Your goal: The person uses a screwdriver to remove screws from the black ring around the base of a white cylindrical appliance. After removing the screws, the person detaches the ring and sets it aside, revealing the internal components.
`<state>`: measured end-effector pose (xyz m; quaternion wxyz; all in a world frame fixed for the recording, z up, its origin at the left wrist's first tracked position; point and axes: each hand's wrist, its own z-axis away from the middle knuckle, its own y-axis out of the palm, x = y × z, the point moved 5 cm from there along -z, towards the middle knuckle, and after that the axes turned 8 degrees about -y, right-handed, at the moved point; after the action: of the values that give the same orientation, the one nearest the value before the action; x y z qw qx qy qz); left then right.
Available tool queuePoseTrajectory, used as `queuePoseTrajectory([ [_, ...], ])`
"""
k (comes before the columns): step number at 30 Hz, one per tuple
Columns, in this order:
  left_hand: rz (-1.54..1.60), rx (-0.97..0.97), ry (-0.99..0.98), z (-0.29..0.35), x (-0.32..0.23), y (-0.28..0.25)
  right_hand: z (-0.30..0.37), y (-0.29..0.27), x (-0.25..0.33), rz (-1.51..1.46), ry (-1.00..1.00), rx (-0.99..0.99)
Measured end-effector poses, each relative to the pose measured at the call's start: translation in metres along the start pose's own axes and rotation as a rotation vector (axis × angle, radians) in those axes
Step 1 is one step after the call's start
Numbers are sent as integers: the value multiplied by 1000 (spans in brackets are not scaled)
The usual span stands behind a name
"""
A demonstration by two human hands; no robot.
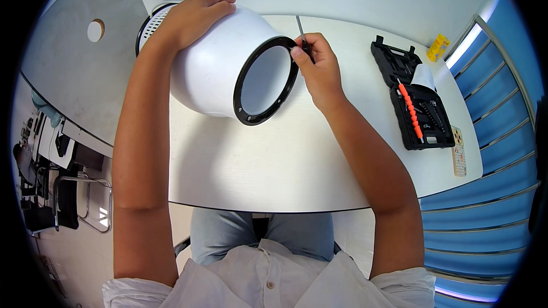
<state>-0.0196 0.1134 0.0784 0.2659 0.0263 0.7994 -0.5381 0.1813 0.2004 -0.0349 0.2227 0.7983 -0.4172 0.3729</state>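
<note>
White rounded vessel (214, 60) lay on its side at eleven o'clock on tabletop (274, 171), black-ringed end (265, 80) facing four, perforated end (153, 23) ten. Grey-shafted, dark-handled tool (301, 29), held near ring (254, 118), pointed toward twelve.

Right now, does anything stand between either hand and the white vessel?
Nothing visible does: the left hand rests on the white vessel, and the right hand, holding a slim tool, is at its black rim.
</note>
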Motion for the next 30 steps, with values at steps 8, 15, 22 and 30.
queuePoseTrajectory([
  [8, 16, 16, -43, 2, 0, -1, 1, 0, -1, 21, 59, -19],
  [15, 33, 30, -41, -1, 2, -1, 2, -1, -1, -32, 61, -37],
  [22, 21, 19, -35, 0, 2, -2, 4, 1, 1, -34, 35, -56],
  [30, 70, 44, -39, 0, -1, -1, 2, 2, -7, -75, 20, -103],
])
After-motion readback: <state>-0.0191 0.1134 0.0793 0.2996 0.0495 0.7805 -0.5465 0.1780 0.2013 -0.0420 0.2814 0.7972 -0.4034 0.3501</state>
